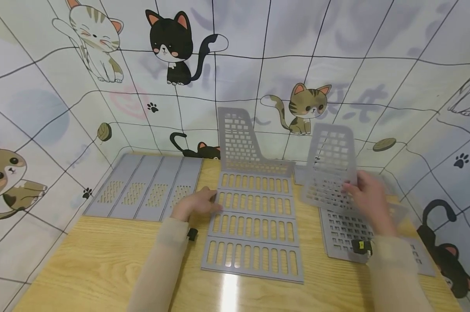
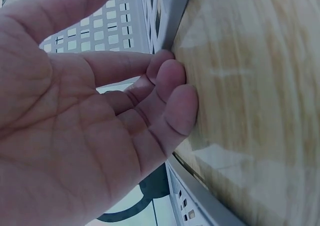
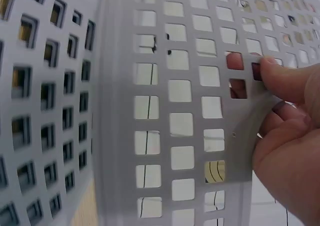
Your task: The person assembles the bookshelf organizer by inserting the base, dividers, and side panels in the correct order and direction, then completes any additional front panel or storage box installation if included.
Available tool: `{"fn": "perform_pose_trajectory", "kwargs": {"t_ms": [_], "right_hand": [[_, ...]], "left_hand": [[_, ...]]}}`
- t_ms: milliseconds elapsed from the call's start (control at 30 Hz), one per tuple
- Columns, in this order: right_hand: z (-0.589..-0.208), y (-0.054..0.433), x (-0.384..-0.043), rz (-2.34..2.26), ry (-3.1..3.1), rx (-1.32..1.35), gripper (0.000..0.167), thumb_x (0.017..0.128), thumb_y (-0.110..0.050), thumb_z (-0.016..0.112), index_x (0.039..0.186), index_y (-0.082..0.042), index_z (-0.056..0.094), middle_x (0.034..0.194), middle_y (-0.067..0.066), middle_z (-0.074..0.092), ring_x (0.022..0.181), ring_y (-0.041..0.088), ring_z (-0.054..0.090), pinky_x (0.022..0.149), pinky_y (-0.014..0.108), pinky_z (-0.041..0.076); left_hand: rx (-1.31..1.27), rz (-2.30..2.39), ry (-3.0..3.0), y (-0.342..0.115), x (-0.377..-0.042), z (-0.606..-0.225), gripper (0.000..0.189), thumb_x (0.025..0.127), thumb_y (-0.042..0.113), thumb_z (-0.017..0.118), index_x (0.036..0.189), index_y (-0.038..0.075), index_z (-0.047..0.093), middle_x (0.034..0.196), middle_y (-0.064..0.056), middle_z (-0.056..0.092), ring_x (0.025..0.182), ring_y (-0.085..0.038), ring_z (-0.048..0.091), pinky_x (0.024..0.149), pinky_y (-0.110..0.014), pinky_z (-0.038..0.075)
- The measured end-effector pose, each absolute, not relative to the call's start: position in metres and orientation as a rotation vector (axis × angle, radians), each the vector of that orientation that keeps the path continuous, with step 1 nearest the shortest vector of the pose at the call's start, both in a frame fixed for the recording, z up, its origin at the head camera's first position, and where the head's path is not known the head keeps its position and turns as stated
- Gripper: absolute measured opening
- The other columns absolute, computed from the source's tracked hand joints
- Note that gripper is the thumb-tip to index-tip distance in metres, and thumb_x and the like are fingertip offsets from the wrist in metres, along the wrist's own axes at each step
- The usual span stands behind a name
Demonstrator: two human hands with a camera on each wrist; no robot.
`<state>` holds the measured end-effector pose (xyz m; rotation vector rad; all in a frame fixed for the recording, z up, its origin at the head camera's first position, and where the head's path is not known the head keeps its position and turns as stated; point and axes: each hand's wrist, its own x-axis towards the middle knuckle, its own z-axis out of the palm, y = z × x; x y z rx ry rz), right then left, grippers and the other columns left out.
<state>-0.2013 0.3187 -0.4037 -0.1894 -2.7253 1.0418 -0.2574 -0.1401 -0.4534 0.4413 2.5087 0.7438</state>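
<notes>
In the head view, my right hand (image 1: 369,199) pinches the edge of a grey perforated panel (image 1: 330,167), raised upright over a stack of perforated panels (image 1: 338,232). The right wrist view shows the thumb on the near face of this panel (image 3: 182,116) and fingertips behind its holes. My left hand (image 1: 197,203) rests beside a flat slotted panel (image 1: 254,237), its fingers touching the left edge. Another perforated L-shaped panel (image 1: 240,141) stands upright at the slotted panel's far end. In the left wrist view, the left fingers (image 2: 177,108) are loosely bent against the tabletop.
Several flat grey panels with small holes (image 1: 143,188) lie side by side at the left. More grey pieces (image 1: 418,255) lie at the right, partly hidden by the right arm. A cat-patterned cloth wall (image 1: 238,73) closes off the back of the wooden table (image 1: 102,260).
</notes>
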Motion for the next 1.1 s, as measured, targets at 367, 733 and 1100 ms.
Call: {"fn": "perform_pose_trajectory", "kwargs": {"t_ms": [367, 733, 1100], "right_hand": [[-0.409, 0.307, -0.213, 1.046, -2.723, -0.165, 0.029, 0.106, -0.010, 0.057, 0.133, 0.001, 0.056, 0.140, 0.029, 0.058, 0.128, 0.051, 0.056, 0.103, 0.066, 0.046], [-0.411, 0.305, -0.217, 1.032, -2.718, -0.165, 0.032, 0.105, -0.010, 0.059, 0.136, -0.002, 0.057, 0.141, 0.027, 0.059, 0.127, 0.050, 0.057, 0.103, 0.066, 0.046], [-0.416, 0.310, -0.228, 1.122, -2.670, 0.020, 0.037, 0.101, -0.003, 0.062, 0.139, -0.002, 0.059, 0.137, 0.024, 0.063, 0.125, 0.047, 0.060, 0.104, 0.063, 0.047]], "left_hand": [[0.429, 0.726, 2.502, -0.140, -0.258, -0.455, 0.067, 0.101, 0.033, 0.067, 0.153, -0.002, 0.044, 0.128, -0.019, 0.051, 0.114, -0.031, 0.051, 0.113, -0.052, 0.041], [0.438, 0.709, 2.515, -0.138, -0.258, -0.456, 0.060, 0.101, 0.033, 0.067, 0.149, -0.001, 0.049, 0.119, -0.015, 0.051, 0.105, -0.028, 0.050, 0.105, -0.049, 0.044], [0.475, 0.590, 2.555, -0.135, -0.256, -0.454, 0.072, 0.100, 0.035, 0.068, 0.154, -0.005, 0.041, 0.135, -0.023, 0.050, 0.118, -0.031, 0.053, 0.110, -0.051, 0.044]]}}
